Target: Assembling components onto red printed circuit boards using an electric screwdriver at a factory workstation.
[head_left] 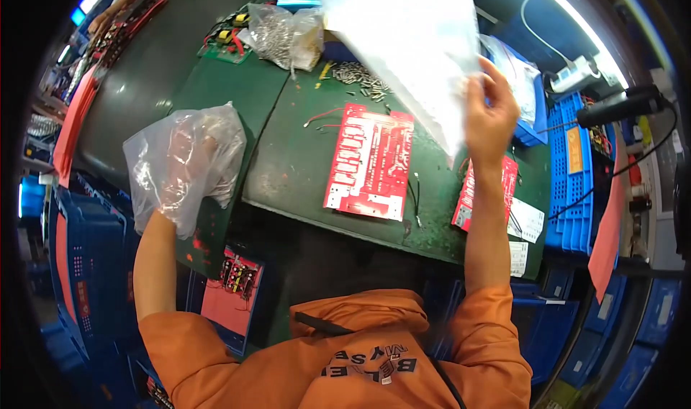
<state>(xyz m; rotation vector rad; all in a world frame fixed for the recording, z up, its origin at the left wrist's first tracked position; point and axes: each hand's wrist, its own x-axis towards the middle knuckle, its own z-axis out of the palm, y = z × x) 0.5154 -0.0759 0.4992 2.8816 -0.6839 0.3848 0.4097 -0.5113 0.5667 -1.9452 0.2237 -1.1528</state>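
Observation:
My left hand [193, 153] is inside a clear plastic bag [147, 150] on the left part of the green bench. The crumpled film blurs its fingers, and what they touch cannot be made out. Raised at the right, my right hand [491, 107] is closed, thumb against fingers, on the edge of a large white sheet [403, 42]. Glare washes out the sheet, which hangs over the far part of the bench. Between my hands lies a red circuit board [371, 163] with thin wires beside it. Another red circuit board [512, 175] is partly behind my right forearm.
Small metal parts [360, 78] lie heaped near a filled plastic bag [277, 35] and a green circuit board [229, 46]. Blue crates [570, 171] flank the bench at right. A black rod-shaped device [620, 107] juts in there. Below the left edge sits a tray with boards [229, 305].

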